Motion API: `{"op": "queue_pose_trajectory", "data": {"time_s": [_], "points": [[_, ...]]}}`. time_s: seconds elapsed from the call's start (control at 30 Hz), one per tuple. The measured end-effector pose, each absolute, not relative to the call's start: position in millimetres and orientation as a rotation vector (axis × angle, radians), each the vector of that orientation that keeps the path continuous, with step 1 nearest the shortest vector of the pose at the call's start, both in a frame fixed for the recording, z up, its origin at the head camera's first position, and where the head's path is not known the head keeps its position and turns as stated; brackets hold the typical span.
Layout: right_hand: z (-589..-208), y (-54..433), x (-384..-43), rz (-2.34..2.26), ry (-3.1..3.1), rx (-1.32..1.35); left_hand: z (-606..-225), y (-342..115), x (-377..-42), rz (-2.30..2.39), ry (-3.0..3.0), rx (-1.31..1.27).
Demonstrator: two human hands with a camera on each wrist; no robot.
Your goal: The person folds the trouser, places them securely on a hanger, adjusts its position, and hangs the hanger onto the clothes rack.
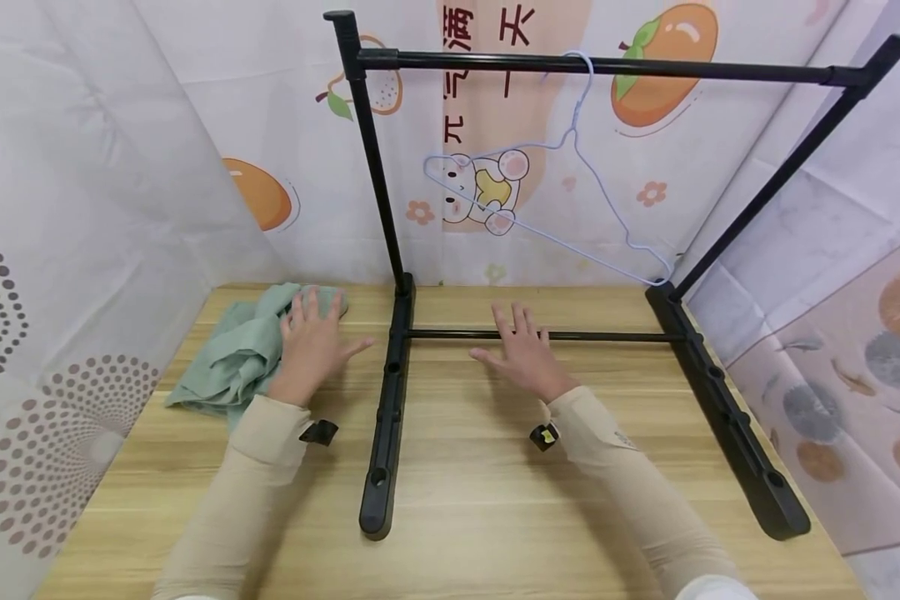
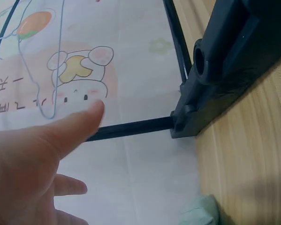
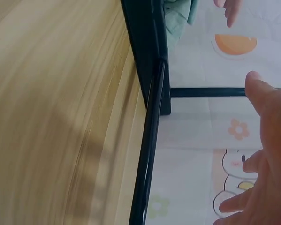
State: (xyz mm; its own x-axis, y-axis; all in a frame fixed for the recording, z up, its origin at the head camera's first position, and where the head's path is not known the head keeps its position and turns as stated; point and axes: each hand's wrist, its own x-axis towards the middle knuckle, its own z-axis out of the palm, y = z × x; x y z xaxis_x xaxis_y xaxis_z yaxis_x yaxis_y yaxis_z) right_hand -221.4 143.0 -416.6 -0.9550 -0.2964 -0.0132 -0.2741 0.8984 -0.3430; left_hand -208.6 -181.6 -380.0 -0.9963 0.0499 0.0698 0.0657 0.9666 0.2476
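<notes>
My left hand (image 1: 309,350), its fingers straight and spread, is over or just beside the right edge of a crumpled grey-green cloth (image 1: 232,354). Whether it touches the cloth I cannot tell. My right hand (image 1: 527,357) reaches with spread fingers above the low crossbar (image 1: 607,337) of a black clothes rack (image 1: 390,417). In the right wrist view this hand (image 3: 271,154) holds nothing, and the left wrist view shows the left hand (image 2: 32,154) without anything in its grasp. From the rack's top rail (image 1: 480,62) hangs a light blue wire hanger (image 1: 540,227) with no garment on it.
The rack's two long feet, left (image 1: 378,467) and right (image 1: 742,442), stand on a wood-grain table (image 1: 457,533). Patterned white curtains (image 1: 90,167) close in the back and both sides. A small black device (image 1: 319,432) sits at each wrist.
</notes>
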Motion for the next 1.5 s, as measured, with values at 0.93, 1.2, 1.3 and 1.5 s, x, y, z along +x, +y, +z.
{"op": "queue_pose_trajectory", "data": {"time_s": [0.93,1.2,1.3,1.5], "points": [[-410,70,-230,-0.642,2.93,-0.615,-356,-248,-181,-0.448,-2.992,0.121],[-411,44,-229,-0.621,2.91,-0.712,-356,-268,-171,-0.547,-3.017,0.125],[-411,35,-229,-0.614,2.912,-0.737,-355,-276,-168,-0.535,-3.045,0.143],[-408,22,-231,-0.607,2.884,-0.768,-351,-288,-164,-0.56,-3.072,0.16]]}}
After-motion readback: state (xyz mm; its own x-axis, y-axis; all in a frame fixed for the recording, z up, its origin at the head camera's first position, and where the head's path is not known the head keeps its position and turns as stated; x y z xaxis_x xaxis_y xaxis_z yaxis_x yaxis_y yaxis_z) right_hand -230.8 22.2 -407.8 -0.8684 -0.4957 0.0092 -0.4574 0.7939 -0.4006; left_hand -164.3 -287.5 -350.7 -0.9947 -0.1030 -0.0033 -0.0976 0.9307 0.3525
